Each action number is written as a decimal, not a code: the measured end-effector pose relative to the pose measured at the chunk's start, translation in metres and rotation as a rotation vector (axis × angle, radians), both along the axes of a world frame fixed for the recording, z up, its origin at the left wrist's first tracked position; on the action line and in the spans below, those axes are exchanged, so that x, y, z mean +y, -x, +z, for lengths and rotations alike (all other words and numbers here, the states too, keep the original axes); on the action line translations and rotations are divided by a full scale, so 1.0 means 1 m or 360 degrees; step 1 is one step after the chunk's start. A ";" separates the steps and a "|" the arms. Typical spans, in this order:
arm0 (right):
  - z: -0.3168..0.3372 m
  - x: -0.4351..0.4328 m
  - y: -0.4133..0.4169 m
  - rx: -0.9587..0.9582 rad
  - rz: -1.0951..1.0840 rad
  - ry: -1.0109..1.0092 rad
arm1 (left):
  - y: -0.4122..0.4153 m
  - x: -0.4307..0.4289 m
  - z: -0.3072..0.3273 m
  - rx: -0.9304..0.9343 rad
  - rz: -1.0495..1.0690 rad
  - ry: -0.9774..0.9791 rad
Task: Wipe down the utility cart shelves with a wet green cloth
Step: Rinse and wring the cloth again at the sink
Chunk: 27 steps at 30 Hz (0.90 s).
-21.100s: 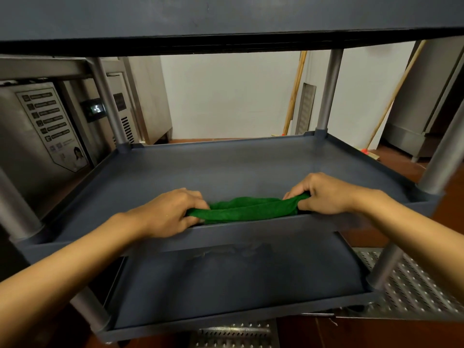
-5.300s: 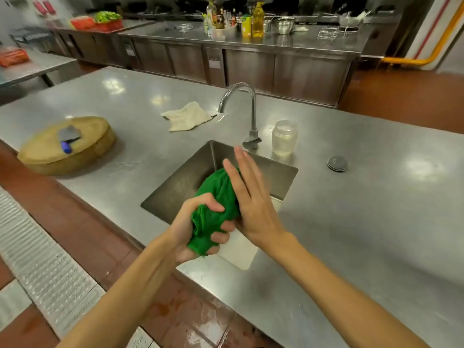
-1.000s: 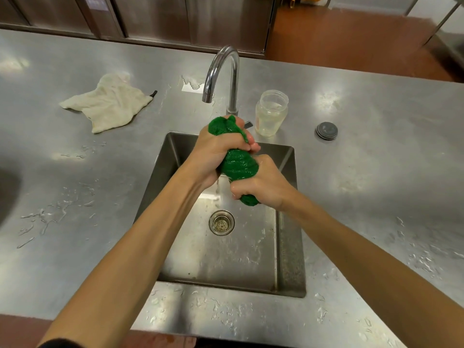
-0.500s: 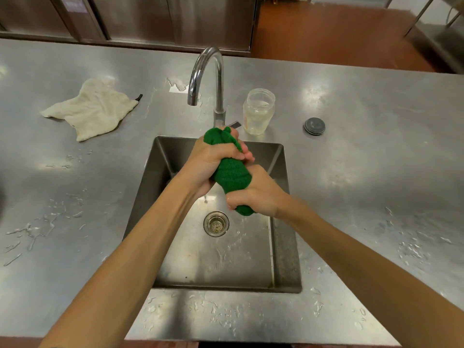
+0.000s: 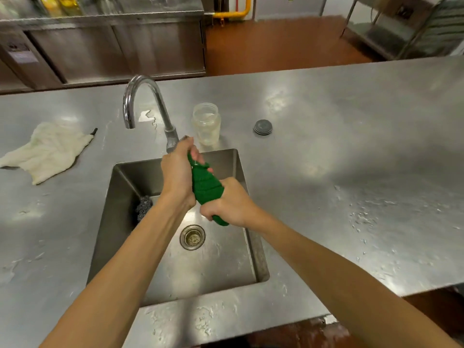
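1 head-worn wide-angle view, set above the near edge of the steel surface [image 5: 339, 151], facing forward and steeply down; the sink [image 5: 221, 262] sits close at centre frame, cabinets [image 5: 120, 54] and red floor [image 5: 276, 43] far at the top.

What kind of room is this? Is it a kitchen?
Probably a big restaurant kitchen: a long steel counter, a deep sink with a tall tap, and steel cabinets behind.
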State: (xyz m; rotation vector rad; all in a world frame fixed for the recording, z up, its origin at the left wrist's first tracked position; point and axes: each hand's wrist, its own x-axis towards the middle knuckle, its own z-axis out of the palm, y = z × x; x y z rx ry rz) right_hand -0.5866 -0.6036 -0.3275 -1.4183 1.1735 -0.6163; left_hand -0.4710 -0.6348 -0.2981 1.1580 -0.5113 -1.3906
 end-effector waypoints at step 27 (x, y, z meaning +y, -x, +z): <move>0.020 0.210 0.299 -0.0123 -0.1040 0.0553 | 0.228 0.164 0.047 -0.0805 -0.1105 0.0633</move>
